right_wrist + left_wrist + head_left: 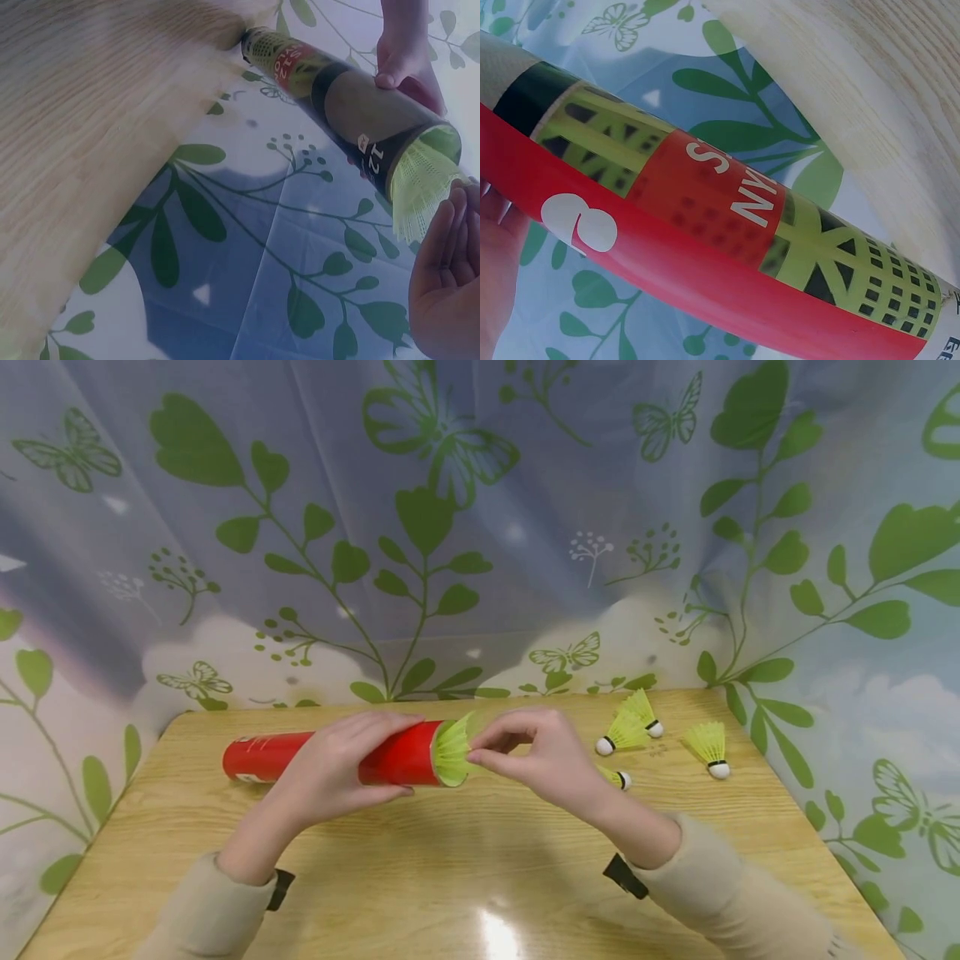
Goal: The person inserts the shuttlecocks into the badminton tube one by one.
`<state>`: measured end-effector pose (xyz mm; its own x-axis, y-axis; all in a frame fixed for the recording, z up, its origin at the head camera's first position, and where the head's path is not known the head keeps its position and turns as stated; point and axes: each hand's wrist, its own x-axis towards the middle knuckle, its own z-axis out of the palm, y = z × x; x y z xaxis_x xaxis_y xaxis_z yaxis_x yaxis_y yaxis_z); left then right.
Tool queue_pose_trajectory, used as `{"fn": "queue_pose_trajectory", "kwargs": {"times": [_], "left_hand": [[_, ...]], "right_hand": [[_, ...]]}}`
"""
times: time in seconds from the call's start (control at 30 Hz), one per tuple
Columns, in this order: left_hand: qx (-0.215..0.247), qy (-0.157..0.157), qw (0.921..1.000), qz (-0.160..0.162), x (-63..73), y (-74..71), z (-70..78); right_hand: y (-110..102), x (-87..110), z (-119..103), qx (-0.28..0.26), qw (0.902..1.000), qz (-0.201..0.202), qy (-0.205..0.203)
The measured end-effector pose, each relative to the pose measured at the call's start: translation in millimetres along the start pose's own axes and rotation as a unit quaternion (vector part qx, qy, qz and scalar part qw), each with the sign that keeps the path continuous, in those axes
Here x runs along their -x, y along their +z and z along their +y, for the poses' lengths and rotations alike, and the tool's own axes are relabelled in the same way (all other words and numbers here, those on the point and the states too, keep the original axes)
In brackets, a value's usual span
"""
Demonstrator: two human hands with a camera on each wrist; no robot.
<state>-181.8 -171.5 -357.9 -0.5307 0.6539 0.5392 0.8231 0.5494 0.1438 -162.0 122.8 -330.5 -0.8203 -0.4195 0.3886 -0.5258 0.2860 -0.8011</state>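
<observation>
My left hand [333, 764] grips a red shuttlecock tube [408, 758] from above, thumb on the near side. The tube lies sideways, its open mouth facing right. A yellow shuttlecock [452, 750] sits at that mouth, its skirt partly outside, as the right wrist view also shows. Its cork is not visible. With thumb and forefinger my right hand [546, 762] pinches the shuttlecock at its outer end. In the left wrist view, a see-through strip along the printed tube [682, 262] shows yellow-green, dark-patterned contents.
Several loose yellow shuttlecocks with white corks lie right of my right hand: an overlapping pair [624, 732], one partly hidden behind the hand [617, 777], and one farther right [708, 747]. The wooden table [420, 877] meets a leaf-patterned curtain [465, 610] at its back and sides.
</observation>
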Motion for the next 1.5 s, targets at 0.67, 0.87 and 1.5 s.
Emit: {"fn": "queue_pose_trajectory", "kwargs": {"times": [0.67, 0.87, 1.5], "left_hand": [[0.003, 0.009, 0.9999, 0.009, -0.2, -3.2, -0.2], [0.001, 0.009, 0.9999, 0.01, 0.2, -2.8, -0.7], [0.009, 0.011, 0.9997, 0.021, 3.4, -2.7, -4.2]], "right_hand": [[17.2, -10.3, 11.4, -0.065, 0.9971, -0.004, 0.04], [23.2, -12.5, 10.6, -0.078, 0.9955, -0.011, 0.053], [35.4, -18.9, 6.3, -0.071, 0.9949, -0.026, 0.067]]}}
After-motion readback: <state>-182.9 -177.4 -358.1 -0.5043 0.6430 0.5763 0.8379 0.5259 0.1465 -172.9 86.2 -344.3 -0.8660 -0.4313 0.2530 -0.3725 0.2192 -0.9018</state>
